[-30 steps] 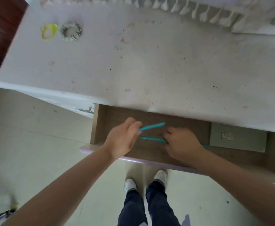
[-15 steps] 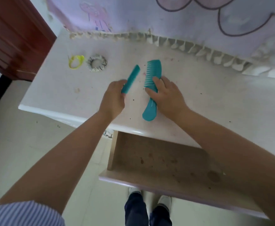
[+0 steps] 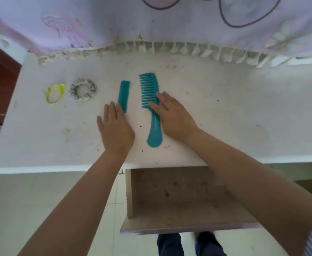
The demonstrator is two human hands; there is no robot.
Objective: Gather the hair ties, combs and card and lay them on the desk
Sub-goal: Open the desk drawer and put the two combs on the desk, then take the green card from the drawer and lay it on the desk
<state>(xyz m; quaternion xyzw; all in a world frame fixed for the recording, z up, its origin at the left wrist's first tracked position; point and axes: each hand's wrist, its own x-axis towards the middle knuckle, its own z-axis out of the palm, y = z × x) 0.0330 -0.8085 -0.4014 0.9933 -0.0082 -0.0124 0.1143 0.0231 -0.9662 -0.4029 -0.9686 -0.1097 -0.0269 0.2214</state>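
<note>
The white desk (image 3: 225,111) now carries both combs, which a second ago were down in the open drawer (image 3: 179,198) and half a second ago were in the hands, in the air. The large teal comb (image 3: 152,108) lies flat with its handle toward the person; the right hand (image 3: 173,117) rests open, fingers spread over the comb's spine and no longer gripping. The left hand (image 3: 115,126) is flat and open too, its fingertips just touching the near end of the small teal comb (image 3: 124,95). To the left sit the grey scrunchie (image 3: 83,90) and the yellow hair tie (image 3: 55,94), side by side. So only the card seems left to fetch; none shows here. Faint lettering may run along the large comb's handle, too small to read.
</note>
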